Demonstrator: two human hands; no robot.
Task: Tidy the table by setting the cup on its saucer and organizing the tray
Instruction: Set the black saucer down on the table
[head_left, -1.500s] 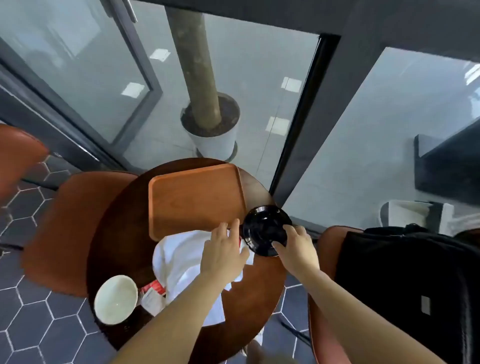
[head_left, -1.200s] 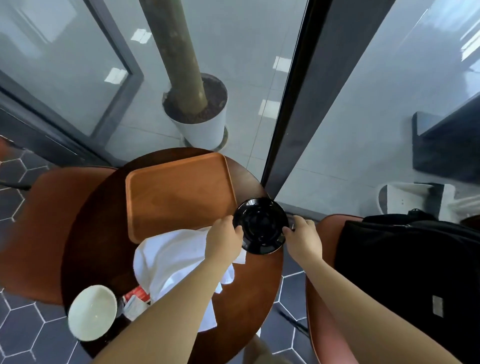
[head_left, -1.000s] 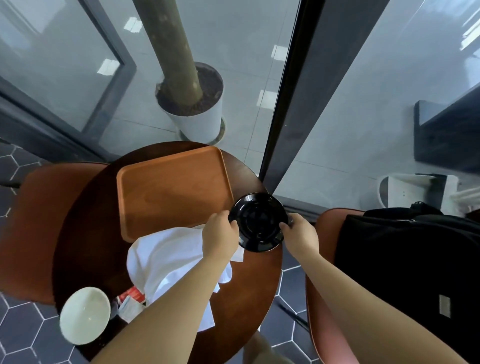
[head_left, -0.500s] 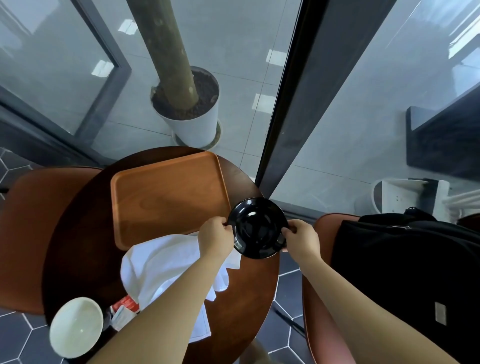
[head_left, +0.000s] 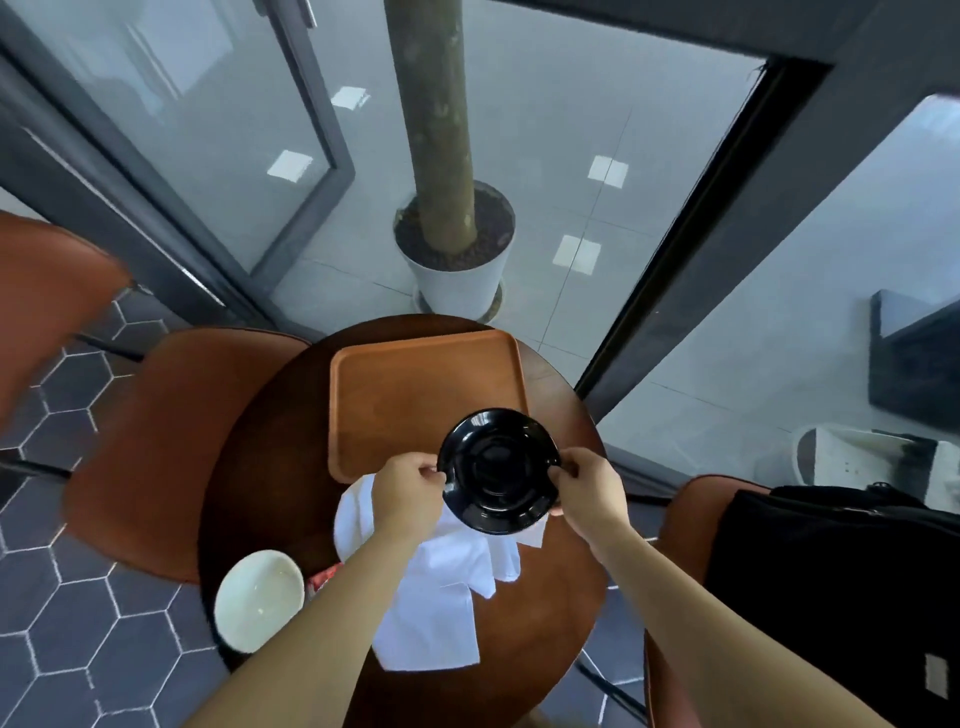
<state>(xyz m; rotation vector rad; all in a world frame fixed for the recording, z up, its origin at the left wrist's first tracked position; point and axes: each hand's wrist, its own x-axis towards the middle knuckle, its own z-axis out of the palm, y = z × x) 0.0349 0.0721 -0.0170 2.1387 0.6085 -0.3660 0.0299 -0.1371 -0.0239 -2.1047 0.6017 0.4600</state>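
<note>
Fingers (head_left: 430, 474) of the left hand (head_left: 408, 491) and right hand (head_left: 589, 488) pinch the black saucer (head_left: 498, 470) by its two sides. It sits flat between them, over the tray (head_left: 410, 395) corner. Keep it level and put it down softly. The cup (head_left: 258, 597) is well apart, by the table (head_left: 249, 467) edge.

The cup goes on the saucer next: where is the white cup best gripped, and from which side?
Likely by its rim, from above: the round white cup stands upright with its mouth open, and no handle shows. A red packet and a white cloth lie to its right, so pinch the rim's left or near side. The left hand and right hand hold the round black saucer.
</note>
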